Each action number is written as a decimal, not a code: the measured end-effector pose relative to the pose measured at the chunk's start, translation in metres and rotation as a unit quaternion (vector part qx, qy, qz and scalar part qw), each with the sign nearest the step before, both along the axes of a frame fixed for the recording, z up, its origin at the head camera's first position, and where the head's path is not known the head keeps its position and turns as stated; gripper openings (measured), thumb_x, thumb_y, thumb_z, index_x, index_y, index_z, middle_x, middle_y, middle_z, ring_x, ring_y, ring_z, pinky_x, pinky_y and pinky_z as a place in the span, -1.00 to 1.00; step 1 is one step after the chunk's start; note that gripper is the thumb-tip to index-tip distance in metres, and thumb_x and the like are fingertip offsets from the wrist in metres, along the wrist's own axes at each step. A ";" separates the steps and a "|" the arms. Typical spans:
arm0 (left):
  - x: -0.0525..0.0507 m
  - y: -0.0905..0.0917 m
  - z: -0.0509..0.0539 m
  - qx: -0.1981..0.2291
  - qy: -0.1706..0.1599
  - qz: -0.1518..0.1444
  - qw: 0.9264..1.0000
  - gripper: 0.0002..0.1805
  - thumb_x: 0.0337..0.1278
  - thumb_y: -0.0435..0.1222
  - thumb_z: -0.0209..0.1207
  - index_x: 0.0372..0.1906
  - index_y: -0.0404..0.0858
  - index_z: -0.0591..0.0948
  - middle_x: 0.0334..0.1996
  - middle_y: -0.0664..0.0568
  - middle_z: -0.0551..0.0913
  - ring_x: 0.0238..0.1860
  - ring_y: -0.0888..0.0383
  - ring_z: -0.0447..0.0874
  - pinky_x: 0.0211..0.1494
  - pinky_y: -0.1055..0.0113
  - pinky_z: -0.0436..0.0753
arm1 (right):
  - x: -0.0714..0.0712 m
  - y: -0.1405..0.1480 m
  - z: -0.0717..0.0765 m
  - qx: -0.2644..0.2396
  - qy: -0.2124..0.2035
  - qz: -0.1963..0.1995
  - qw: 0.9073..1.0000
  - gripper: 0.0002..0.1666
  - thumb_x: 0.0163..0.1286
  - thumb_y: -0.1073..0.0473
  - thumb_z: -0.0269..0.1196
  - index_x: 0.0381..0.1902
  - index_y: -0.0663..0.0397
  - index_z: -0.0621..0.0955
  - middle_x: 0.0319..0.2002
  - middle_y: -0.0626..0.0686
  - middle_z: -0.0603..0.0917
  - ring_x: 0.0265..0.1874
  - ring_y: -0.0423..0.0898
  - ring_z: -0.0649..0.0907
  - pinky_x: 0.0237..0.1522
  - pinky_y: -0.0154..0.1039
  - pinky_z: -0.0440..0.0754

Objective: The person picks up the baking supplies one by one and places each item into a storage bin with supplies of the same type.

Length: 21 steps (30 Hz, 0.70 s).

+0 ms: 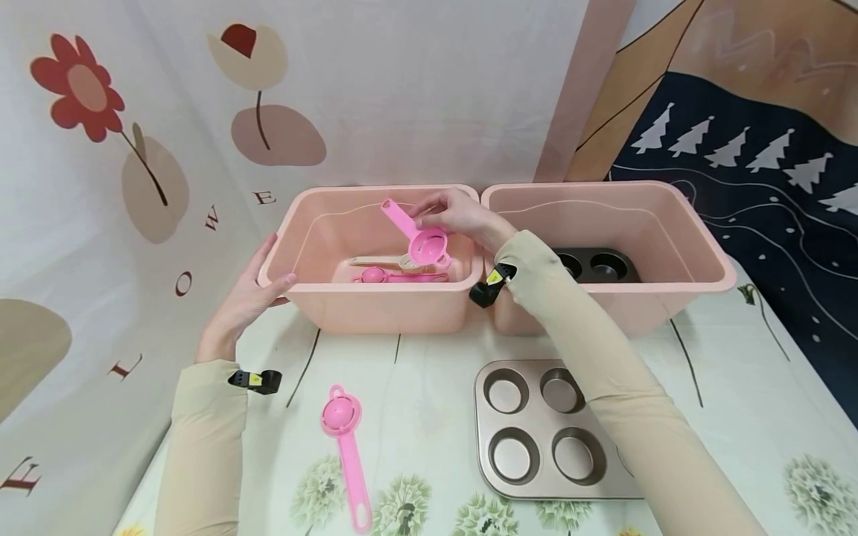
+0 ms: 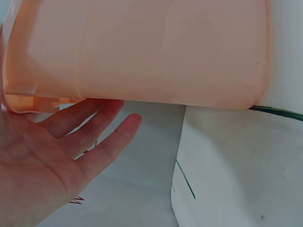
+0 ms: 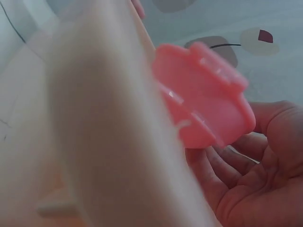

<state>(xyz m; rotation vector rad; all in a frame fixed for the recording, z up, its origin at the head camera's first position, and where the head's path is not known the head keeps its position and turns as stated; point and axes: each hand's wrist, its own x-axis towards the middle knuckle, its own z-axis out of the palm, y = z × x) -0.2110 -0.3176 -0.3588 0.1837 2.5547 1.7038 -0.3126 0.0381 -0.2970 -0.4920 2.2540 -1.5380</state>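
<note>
My right hand (image 1: 462, 216) pinches a pink egg separator (image 1: 427, 246) over the left pink bin (image 1: 375, 309), its handle pointing up and left. In the right wrist view the pink separator (image 3: 203, 94) shows beside the fingers, partly behind the bin's blurred wall. Inside that bin lie another pink separator (image 1: 374, 275) and a beige utensil (image 1: 409, 262). My left hand (image 1: 244, 301) rests on the bin's left rim, thumb over the near corner. The left wrist view shows the left hand (image 2: 61, 151) with extended fingers against the bin's side (image 2: 165, 52).
The right pink bin (image 1: 603, 298), touching the left one, contains a dark muffin pan (image 1: 620, 260). A pink separator (image 1: 351, 469) lies on the table in front. Nearer the right forearm sits a metallic muffin pan (image 1: 536, 420), partly covered by the sleeve.
</note>
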 end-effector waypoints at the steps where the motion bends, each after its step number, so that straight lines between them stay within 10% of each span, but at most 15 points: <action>1: 0.000 0.000 0.000 0.000 0.000 0.000 1.000 -0.08 0.33 -0.26 0.12 0.55 0.15 -0.21 0.39 -0.26 0.11 0.09 0.18 0.37 -0.08 0.34 0.61 | 0.000 0.000 -0.001 0.005 0.002 -0.003 1.000 -0.65 0.32 0.29 0.28 0.07 0.23 0.64 -0.08 0.16 0.66 -0.34 -0.13 0.59 -0.30 -0.36 0.58; 21: 0.001 0.001 0.001 0.000 -0.002 0.002 1.000 -0.07 0.33 -0.24 0.13 0.55 0.14 -0.21 0.40 -0.26 0.09 0.12 0.14 0.35 -0.08 0.38 0.58 | -0.002 0.001 -0.005 0.074 0.026 0.054 0.995 -0.64 0.36 0.37 0.21 0.09 0.40 0.57 0.06 0.31 0.59 -0.01 0.07 0.60 0.03 -0.20 0.58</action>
